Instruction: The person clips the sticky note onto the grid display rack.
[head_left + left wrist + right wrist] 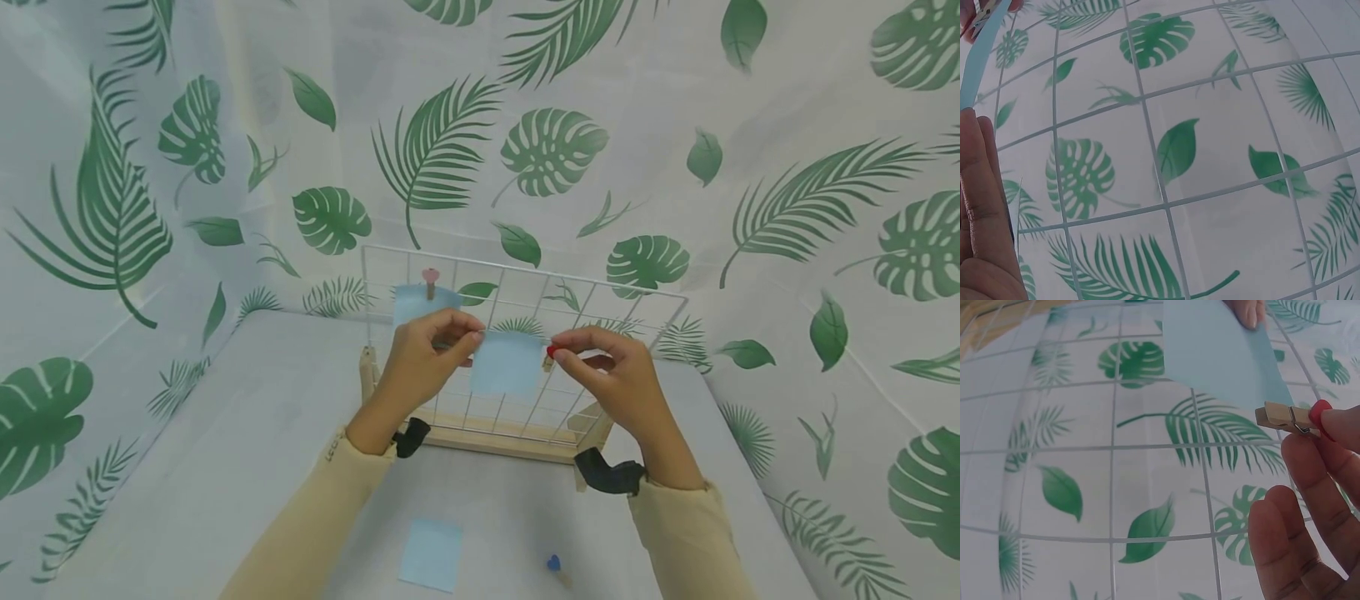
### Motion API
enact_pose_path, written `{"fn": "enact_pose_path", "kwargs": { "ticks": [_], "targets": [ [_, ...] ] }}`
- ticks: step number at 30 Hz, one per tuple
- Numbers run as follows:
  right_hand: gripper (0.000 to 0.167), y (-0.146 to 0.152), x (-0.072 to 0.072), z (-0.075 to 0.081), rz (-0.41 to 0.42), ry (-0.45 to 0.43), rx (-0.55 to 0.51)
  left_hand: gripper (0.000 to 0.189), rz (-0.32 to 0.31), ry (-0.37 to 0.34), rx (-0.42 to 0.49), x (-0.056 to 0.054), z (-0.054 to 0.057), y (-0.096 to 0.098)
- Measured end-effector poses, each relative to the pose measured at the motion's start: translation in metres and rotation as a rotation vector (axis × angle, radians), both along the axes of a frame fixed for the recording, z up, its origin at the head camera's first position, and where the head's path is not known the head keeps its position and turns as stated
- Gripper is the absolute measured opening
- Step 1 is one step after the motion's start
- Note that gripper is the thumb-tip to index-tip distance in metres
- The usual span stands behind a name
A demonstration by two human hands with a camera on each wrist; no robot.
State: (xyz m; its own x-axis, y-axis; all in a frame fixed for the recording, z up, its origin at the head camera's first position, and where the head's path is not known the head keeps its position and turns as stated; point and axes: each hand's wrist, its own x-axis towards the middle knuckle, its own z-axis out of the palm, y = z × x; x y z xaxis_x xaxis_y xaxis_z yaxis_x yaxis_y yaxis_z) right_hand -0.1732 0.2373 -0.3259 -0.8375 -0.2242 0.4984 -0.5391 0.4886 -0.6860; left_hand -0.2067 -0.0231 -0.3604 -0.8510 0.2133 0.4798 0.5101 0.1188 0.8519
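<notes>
My left hand (pixel 431 354) pinches the upper left corner of a light blue paper square (pixel 506 364) in front of a white wire grid (pixel 600 292). Beside the paper's upper right corner, my right hand (pixel 618 375) pinches a small wooden clothespin (pixel 1285 417) with a red piece (pixel 1320 419) on its end. In the right wrist view the clothespin's tip lies close to the paper's edge. Another blue paper (pixel 408 302) hangs on the grid at the left, under a clothespin with a pink heart (pixel 431 279); my left hand partly hides that paper.
The grid stands in a wooden base (pixel 495 443) on a white table (pixel 247 433). Nearer to me lie a third blue paper (pixel 432 554) and a clothespin with a blue heart (pixel 555 564). Leaf-patterned cloth (pixel 450 167) rises behind and at both sides.
</notes>
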Motion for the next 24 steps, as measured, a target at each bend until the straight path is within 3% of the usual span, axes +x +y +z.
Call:
{"fn": "enact_pose_path", "kwargs": {
  "ticks": [24],
  "targets": [
    [0.012, -0.012, -0.009, 0.016, -0.022, 0.025, 0.019, 0.013, 0.036, 0.028, 0.022, -0.012, 0.006, 0.000]
  ]
}}
